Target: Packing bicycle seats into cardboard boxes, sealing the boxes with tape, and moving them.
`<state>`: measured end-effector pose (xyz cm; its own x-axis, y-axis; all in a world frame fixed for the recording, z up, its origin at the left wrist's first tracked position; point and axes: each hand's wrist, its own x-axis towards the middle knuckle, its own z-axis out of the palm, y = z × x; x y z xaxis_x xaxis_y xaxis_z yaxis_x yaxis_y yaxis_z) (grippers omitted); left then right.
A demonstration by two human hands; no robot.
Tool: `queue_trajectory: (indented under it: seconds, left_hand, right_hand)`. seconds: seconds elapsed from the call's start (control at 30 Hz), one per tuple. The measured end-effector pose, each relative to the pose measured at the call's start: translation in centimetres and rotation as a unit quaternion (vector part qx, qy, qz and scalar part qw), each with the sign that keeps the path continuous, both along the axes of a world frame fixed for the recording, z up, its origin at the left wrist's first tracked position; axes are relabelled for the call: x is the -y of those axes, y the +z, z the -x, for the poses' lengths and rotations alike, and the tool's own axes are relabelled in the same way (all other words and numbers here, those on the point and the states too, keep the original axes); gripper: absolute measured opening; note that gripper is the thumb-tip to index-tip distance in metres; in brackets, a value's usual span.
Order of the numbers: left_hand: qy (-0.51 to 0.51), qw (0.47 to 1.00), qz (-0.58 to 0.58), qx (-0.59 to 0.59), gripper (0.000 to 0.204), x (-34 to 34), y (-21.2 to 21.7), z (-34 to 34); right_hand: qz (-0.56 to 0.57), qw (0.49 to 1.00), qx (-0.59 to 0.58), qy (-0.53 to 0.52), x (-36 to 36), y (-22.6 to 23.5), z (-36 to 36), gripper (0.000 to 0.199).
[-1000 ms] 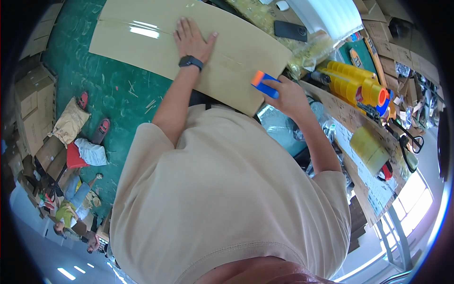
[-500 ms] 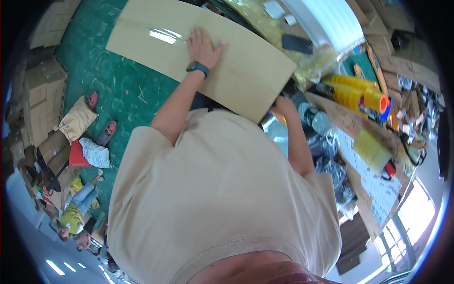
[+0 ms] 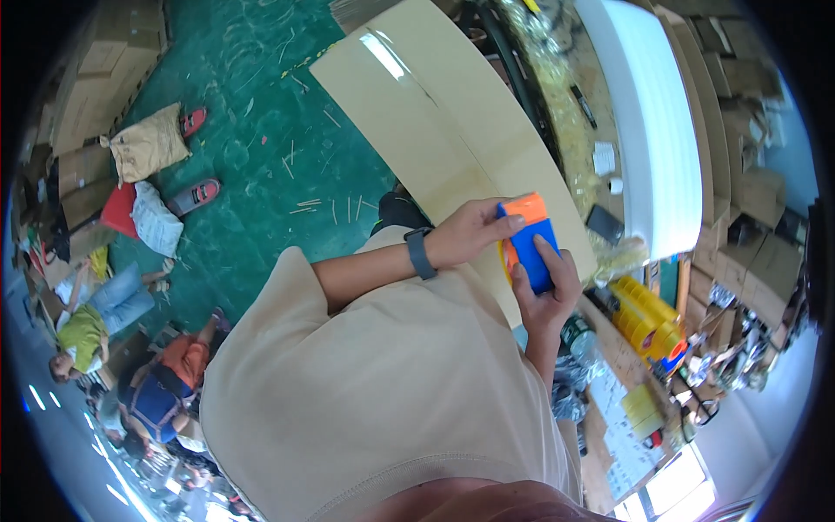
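A blue and orange tape dispenser [image 3: 535,257] is held up between both hands, above the near right part of a flat-topped brown cardboard carton [image 3: 444,113]. My left hand [image 3: 470,233] is closed on its left side, with the thumb over the orange end. Around its lower right side curl the fingers of my right hand [image 3: 550,291]. A dark watch [image 3: 421,252] circles my left wrist. Glossy clear tape shows on the carton's far left part; both hands are off the carton top.
At right, a bench carries stacked yellow tape rolls [image 3: 644,313], a dark phone [image 3: 605,223], a black marker [image 3: 583,106] and a large white foam roll [image 3: 652,130]. A clear bottle [image 3: 581,337] stands nearer. Sacks [image 3: 150,143] lie on the green floor [image 3: 252,174]; other people are at lower left.
My left hand has left the carton top and moved right. My right hand has come up from beside the carton, and both now grip the tape dispenser. The view has turned.
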<state>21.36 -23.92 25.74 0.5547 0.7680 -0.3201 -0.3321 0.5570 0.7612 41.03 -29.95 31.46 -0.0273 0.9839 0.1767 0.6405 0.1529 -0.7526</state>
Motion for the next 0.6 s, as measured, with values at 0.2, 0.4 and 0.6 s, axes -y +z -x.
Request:
queue_trajectory:
  seconds: [0.2,0.4,0.6]
  left_hand:
    - [0.129,0.982,0.107,0.09,0.055,-7.4,-0.2,9.9]
    - [0.242,0.943,-0.1,-0.205,0.05,-25.7,-6.5,23.6]
    - [0.076,0.879,-0.116,-0.456,0.059,-37.9,-19.5,32.5]
  right_hand:
    - [-0.023,0.994,0.024,0.103,-9.1,-1.2,8.4,0.056]
    - [0.001,0.99,0.061,0.124,-20.2,-6.0,14.9,0.051]
    - [0.098,0.963,0.182,0.171,-33.8,-10.6,22.2,0.046]
